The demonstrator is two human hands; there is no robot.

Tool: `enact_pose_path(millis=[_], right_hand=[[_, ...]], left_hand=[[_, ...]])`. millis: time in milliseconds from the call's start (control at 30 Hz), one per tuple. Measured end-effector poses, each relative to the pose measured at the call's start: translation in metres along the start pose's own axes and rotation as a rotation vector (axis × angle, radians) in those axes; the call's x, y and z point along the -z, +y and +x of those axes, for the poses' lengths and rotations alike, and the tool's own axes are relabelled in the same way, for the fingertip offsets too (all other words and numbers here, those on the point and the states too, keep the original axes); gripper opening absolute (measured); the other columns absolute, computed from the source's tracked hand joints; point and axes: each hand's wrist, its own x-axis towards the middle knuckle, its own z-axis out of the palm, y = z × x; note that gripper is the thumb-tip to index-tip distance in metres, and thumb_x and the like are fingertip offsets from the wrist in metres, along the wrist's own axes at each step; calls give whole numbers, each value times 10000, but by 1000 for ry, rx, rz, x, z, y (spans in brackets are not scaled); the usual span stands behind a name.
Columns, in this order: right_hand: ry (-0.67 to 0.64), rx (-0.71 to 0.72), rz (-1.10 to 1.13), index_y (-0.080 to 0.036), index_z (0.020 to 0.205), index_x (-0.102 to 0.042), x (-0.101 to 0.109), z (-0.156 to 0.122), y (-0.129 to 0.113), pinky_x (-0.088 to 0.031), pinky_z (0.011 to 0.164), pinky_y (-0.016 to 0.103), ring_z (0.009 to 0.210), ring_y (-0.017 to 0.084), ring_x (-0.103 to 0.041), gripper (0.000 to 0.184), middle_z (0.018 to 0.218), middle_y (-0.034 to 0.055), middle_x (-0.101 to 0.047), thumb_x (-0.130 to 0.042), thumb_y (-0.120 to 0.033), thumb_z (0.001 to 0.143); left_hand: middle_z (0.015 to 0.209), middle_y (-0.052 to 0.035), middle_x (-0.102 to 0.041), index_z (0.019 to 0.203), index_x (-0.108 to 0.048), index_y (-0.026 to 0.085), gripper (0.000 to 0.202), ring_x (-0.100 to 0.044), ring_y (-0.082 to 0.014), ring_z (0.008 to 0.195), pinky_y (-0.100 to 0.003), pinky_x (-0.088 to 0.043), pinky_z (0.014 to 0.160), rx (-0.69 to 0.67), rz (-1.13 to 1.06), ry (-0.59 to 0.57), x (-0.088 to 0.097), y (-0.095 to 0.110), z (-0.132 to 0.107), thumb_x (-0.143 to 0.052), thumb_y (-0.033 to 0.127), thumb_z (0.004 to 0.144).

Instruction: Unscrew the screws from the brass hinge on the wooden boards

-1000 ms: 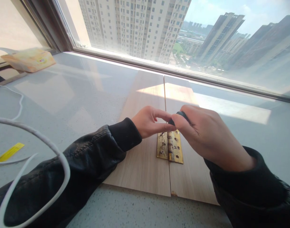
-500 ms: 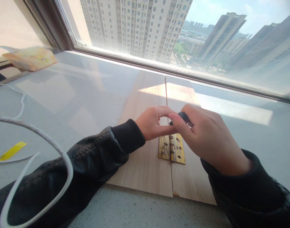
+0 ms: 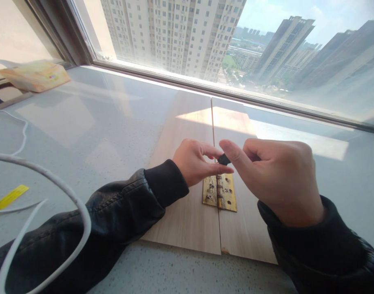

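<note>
A small black object (image 3: 224, 159), its kind not clear, is between my two hands over the boards. My left hand (image 3: 197, 161) pinches its near end between thumb and fingers. My right hand (image 3: 280, 173) is closed, fingers curled, its thumb lying over the other end of the object and hiding that part. Below the hands a worn brass hinge (image 3: 226, 196) lies open across the seam of two wooden boards, one leaf on the left board (image 3: 183, 222) and one on the right board (image 3: 251, 234). Screw heads show in the left leaf and open holes in the right; the hinge's far end is covered by my fingers.
A white cable (image 3: 82, 204) loops over my left sleeve, with a yellow tag (image 3: 11, 197) beside it. A tissue pack (image 3: 36, 76) sits at the far left corner. The speckled sill (image 3: 119, 106) ends at the window frame (image 3: 187, 83).
My right hand has turned, its thumb now pointing up and left, and its knuckles shifted right. The black object has moved left, nearer my left fingertips. The view shifted slightly.
</note>
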Motion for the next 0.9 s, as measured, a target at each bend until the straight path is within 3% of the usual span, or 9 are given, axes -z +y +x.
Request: enact_pose_path(millis=[133,300,400,467,633,800,900], right_hand=[[-77,52,-14,-222,510,-194,0,-1,-2,-174,492,296,474,113,-165,493,474,-41,-194,-397,-463,890],[-171,174,-12,-225,529,-241,6,2,11,-190,471,292,449,114,-208,438,455,-39,-270,-389,-393,905],[-219,235,15,-222,538,-289,11,2,19,-221,460,278,440,113,-272,420,459,-32,-340,-404,-381,909],[-259,269,33,-218,546,-334,15,3,22,-241,459,271,445,114,-315,413,471,-27,-379,-408,-389,914],[-329,243,62,-207,587,-410,17,4,19,-276,476,264,488,120,-384,378,529,-12,-454,-411,-398,914],[-137,55,-30,-208,501,-302,7,1,8,-194,466,284,461,111,-221,513,453,-27,-310,-446,-544,861],[-96,48,-67,-212,494,-220,2,0,5,-170,468,292,459,108,-152,511,444,-40,-215,-437,-484,869]], left_hand=[[745,-45,-721,799,-740,139,283,-608,-160,721,-296,-470,702,-49,80,-10,-1,0,2,-747,398,686],[1016,-100,-704,1047,-676,98,335,-621,-188,929,-286,-470,745,-95,14,-265,4,1,8,-612,335,819],[1050,-151,-694,1103,-642,30,362,-634,-200,940,-292,-487,765,-74,-56,-389,7,2,10,-544,287,867],[1033,-154,-705,1102,-642,18,354,-648,-192,926,-280,-499,763,-68,-103,-413,8,1,10,-546,268,871],[899,-95,-749,959,-723,83,293,-674,-175,829,-257,-515,705,-54,-66,-259,9,1,8,-699,299,763],[828,-67,-757,869,-755,118,269,-677,-183,787,-290,-526,730,-22,-85,-129,8,3,5,-775,303,675],[767,-45,-745,804,-755,137,230,-663,-169,738,-285,-517,704,-16,-77,-66,5,4,4,-790,299,645]])
